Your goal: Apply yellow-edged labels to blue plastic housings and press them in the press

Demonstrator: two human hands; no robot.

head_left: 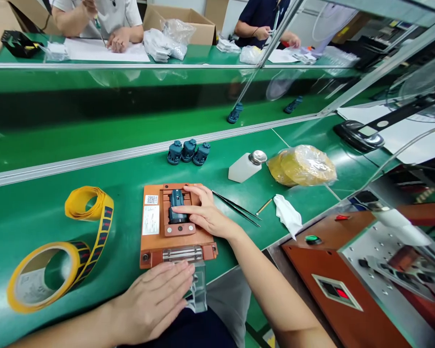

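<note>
A brown fixture (147, 245) lies on the green bench with a dark teal plastic housing (178, 216) seated in its recess. My right hand (212, 217) reaches over from the right, fingers spread, one fingertip lying on the housing and another at the recess's upper edge. Below the fixture, my left hand (155, 299) is stretched flat, palm down, against the clear plastic lid (200, 290), which hangs folded back toward me from its hinge. Part of the lid is hidden under those fingers. Black tweezers (235, 208) lie just right of the fixture.
A yellow label roll (18, 285) trails its strip at left. Several teal housings (188, 151) stand behind the fixture. A white bottle (243, 168), wrapped yellow rolls (300, 165), a small stick (264, 207) and white cloth (288, 215) sit rightward. Two co-workers sit across; a brown machine (311, 280) stands right.
</note>
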